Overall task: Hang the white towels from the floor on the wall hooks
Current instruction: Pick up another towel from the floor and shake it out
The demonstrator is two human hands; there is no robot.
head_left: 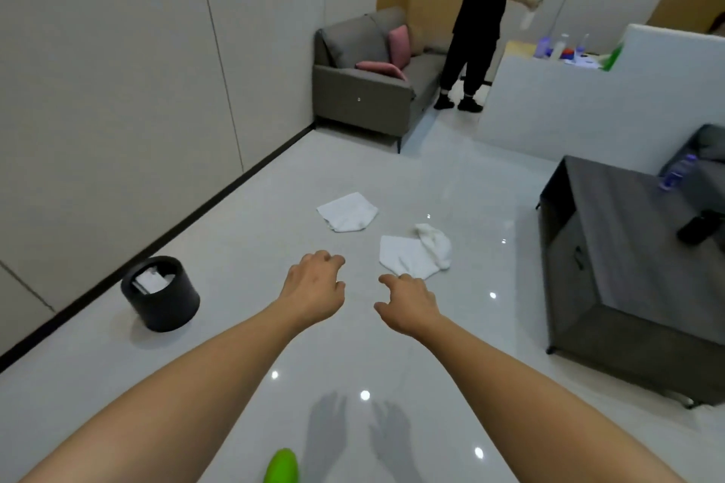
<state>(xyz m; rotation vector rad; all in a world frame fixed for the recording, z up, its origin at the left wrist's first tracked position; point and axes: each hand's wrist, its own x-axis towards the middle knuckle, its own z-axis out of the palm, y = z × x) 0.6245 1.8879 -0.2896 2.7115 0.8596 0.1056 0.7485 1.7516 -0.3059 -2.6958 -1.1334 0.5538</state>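
Head view: white towels point(412, 253) lie just beyond empty right hand point(408, 304).

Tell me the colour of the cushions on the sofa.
Pink cushions on a grey sofa, head view.

No text, label or number can be read anywhere

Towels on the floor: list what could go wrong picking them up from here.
1. The near towel has a bunched towel lying on its edge; the right hand may grab both together or drop one.
2. The floor is glossy, so a step onto the far towel could slip.
3. The dark table stands close on the right; bending down risks bumping it.
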